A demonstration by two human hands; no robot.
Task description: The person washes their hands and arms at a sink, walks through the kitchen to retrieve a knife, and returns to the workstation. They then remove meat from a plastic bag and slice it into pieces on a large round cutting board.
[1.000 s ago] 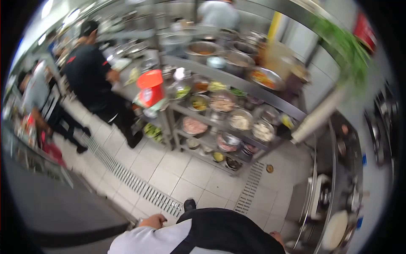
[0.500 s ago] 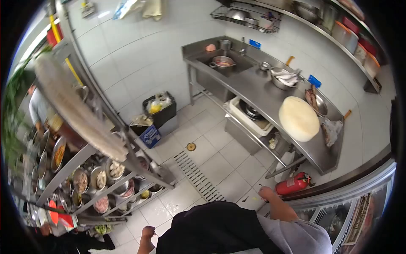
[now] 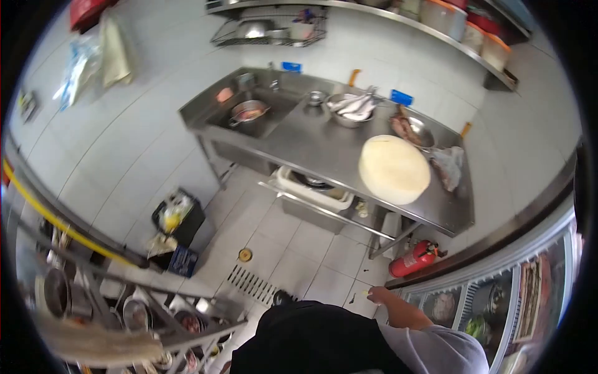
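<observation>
A sliver of the left hand [image 3: 225, 366] shows beside a black apron [image 3: 317, 343] as the right hand [image 3: 377, 297] hangs above the tiled floor [image 3: 325, 285]; neither grip can be told. Beyond the right hand, a red fire extinguisher [image 3: 411, 260] sits near a steel worktop [image 3: 311, 138] bearing a thick, pale round block [image 3: 394, 171] and, farther back, a bowl [image 3: 347, 123] of fish [image 3: 359, 110].
</observation>
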